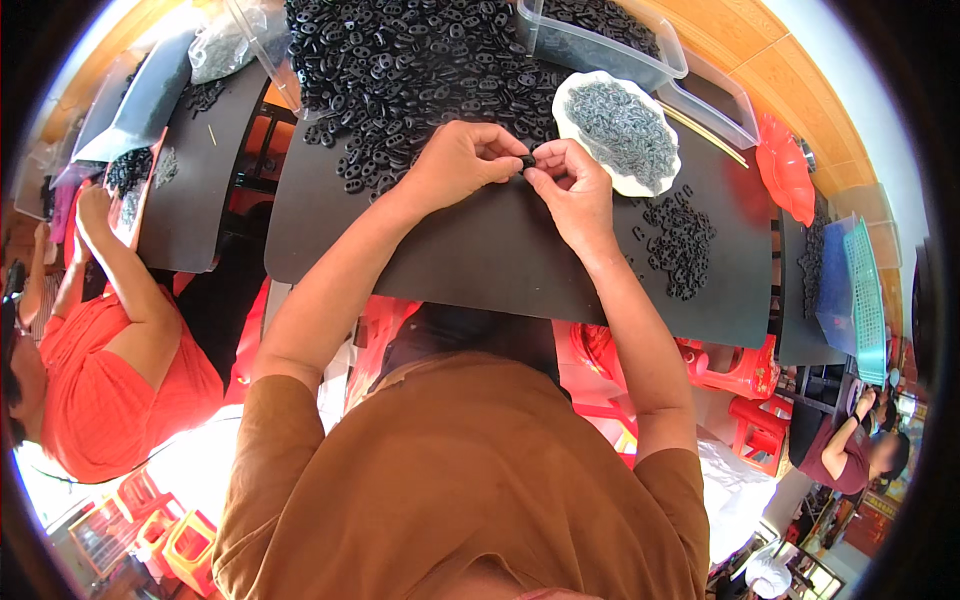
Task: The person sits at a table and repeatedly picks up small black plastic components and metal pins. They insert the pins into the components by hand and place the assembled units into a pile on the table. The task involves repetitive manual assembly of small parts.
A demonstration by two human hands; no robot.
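Observation:
Above the dark table, my left hand and my right hand meet with fingertips pinched on a small black piece. Fingers cover most of that piece, so its exact shape is hidden. Just beyond my left hand spreads a big heap of black oval pieces with two holes. Beside my right hand stands a white scalloped dish filled with tiny greyish, shiny parts. A smaller pile of black C-shaped bits lies to the right of my right wrist.
Clear plastic bins stand at the far side, with a red petal-shaped dish at the right. A person in red works at another table on the left; another person sits far right. Red stools stand below the table.

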